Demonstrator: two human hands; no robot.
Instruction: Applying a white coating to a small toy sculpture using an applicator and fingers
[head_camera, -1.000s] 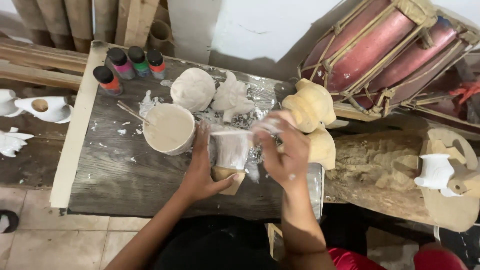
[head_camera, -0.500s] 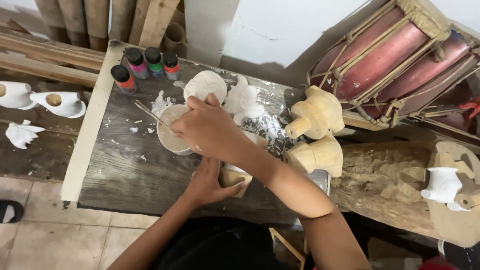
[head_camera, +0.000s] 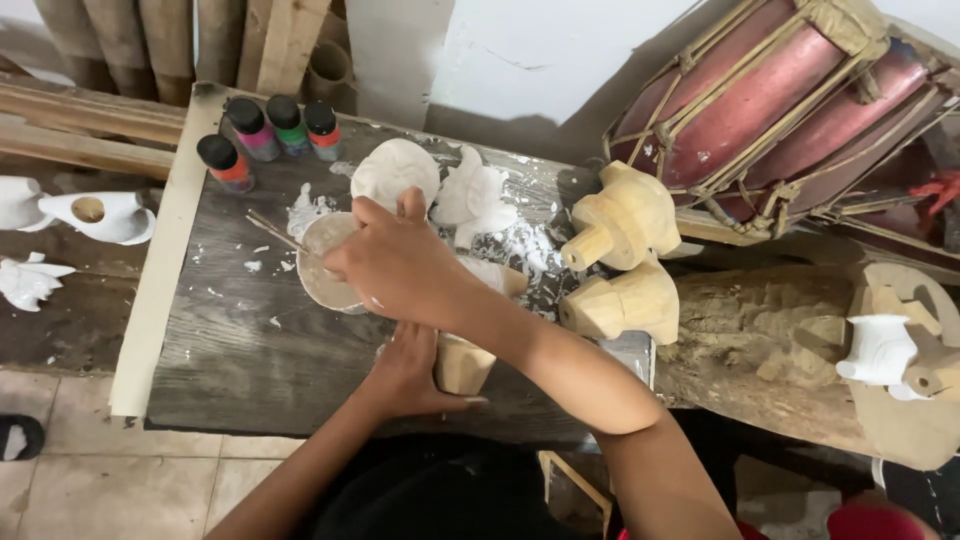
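At the far left, white-painted figures (head_camera: 95, 215) are seen on a low side surface, well apart from the work. On the dark wooden worktop (head_camera: 240, 350), four small paint bottles (head_camera: 268, 135) with dark caps are set near the back left corner. Just right of them a bowl of white paint (head_camera: 325, 265) is placed, with a thin stick (head_camera: 275, 232) laid across its left rim.

The right hand (head_camera: 395, 265) is held over the right side of that bowl, fingers curled together and knuckles up; what is pinched in it, if anything, cannot be told. The right forearm is crossed over from the lower right, above the carving.

Directly below and slightly right of the bowl, a partly painted wooden carving (head_camera: 468, 350) is gripped by the left hand (head_camera: 405, 380), closed on its lower left side at the near edge of the worktop. Its long axis appears to run from near to far, though its upper part is hidden under the right forearm. The left hand is the nearer one to it; the right hand is nearer the bowl.

Behind the bowl, two white-coated carvings (head_camera: 435, 185) are laid. Further right, two bare wooden carvings (head_camera: 620, 260) are stood together, and a red drum (head_camera: 780, 100) is leaned beyond them.
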